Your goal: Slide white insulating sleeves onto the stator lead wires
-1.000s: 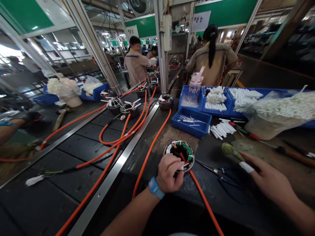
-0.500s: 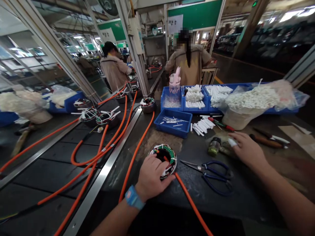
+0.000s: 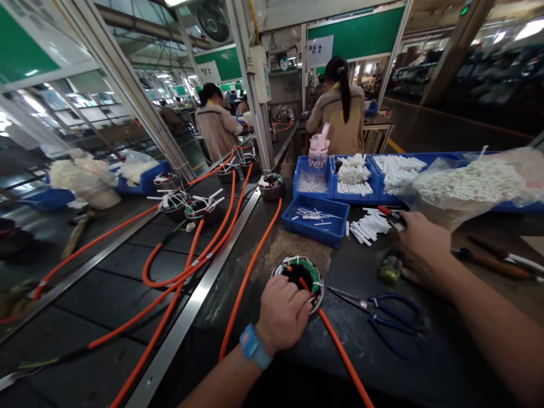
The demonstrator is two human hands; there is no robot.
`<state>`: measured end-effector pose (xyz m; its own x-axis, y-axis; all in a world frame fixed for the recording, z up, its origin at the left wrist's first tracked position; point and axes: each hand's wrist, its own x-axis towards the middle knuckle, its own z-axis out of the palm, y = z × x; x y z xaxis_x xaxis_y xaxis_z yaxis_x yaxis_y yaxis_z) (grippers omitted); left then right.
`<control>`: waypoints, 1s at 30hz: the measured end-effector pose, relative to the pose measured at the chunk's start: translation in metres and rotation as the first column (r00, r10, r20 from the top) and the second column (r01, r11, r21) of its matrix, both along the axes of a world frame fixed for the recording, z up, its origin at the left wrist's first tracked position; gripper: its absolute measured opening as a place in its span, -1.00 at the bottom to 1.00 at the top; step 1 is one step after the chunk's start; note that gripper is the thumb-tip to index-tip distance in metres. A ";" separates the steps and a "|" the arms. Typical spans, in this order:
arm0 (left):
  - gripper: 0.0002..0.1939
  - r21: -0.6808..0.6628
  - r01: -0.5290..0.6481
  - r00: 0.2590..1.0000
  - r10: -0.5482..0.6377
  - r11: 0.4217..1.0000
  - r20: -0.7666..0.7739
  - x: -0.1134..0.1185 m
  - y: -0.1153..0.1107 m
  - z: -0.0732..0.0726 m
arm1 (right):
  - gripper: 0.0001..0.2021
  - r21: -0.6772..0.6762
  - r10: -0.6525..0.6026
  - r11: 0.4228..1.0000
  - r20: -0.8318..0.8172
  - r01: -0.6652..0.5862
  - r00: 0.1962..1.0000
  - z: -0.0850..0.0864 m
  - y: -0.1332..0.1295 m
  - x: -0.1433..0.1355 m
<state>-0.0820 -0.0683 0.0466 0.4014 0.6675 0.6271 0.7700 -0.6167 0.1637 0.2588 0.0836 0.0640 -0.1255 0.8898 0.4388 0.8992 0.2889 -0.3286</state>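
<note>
My left hand, with a blue watch at the wrist, rests on the near left rim of a round stator with green and white windings. Its fingers are curled over the rim, and an orange cable runs from the stator toward me. My right hand reaches to the red-handled tool beside the loose white tubes; its fingertips are partly hidden. Scissors with dark blue handles lie right of the stator. A small jar stands near my right hand.
A small blue tray holds thin white sticks. Behind it are blue bins of white tubes and a plastic bag. More wired stators and orange cables lie left, past a metal rail. Two people work beyond.
My right hand has moved forward from beside the jar to the red-handled tool; the white piece at its fingertips no longer shows clearly. My left hand's fingers have curled more. The view has shifted.
</note>
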 end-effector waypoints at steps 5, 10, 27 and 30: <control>-0.69 -0.004 -0.007 1.000 0.007 1.000 -0.001 0.000 0.001 0.002 | -0.74 -0.212 0.086 0.935 -0.639 -0.283 0.764 0.013 -0.081 -0.057; -0.38 0.061 0.056 0.996 -0.060 0.997 0.072 0.010 -0.020 0.018 | -0.75 -0.142 0.192 0.709 -0.904 -0.690 0.382 0.022 -0.150 -0.110; -0.37 -0.530 0.556 0.817 -0.304 0.640 0.489 0.018 -0.063 0.021 | -0.78 -0.224 0.189 0.751 -0.829 -0.622 0.527 0.047 -0.186 -0.129; -0.38 -0.570 0.680 0.698 -0.169 0.461 0.696 0.017 -0.066 0.014 | -0.78 -0.208 0.223 0.730 -0.828 -0.651 0.514 0.048 -0.184 -0.136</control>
